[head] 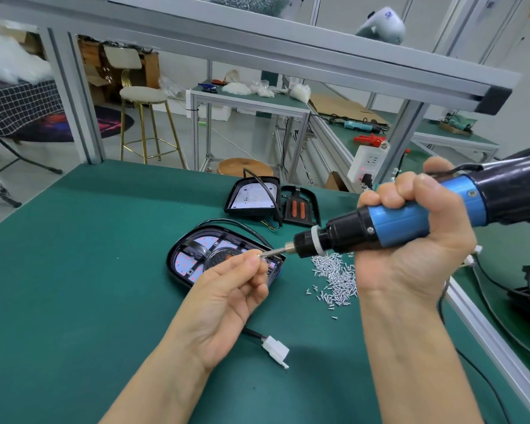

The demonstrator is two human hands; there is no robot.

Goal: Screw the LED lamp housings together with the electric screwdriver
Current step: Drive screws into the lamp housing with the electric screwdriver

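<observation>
The right hand [410, 237] is wrapped tight around the blue and black electric screwdriver [410, 218], held nearly level. At its bit tip, the left hand [227, 289] pinches what looks like a small screw between thumb and fingertips. Just under that pinch lies the open LED lamp housing [196, 255] on the green mat [74, 270], a screw pile [334, 276] beside it and below the tool, and a second housing [253, 197] farther behind.

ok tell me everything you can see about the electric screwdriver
The electric screwdriver has a blue barrel, a black nose with a silvery knurled ring, and a thin metal bit. Its black rear runs off the right edge, with a dark cable near it. It looks like plastic with metal fittings. It is held in the air, roughly level, bit pointing left, above the green mat. The right hand wraps its barrel; the left hand pinches at the bit's tip, over the lamp housing. A screw there is too small to confirm.
</observation>
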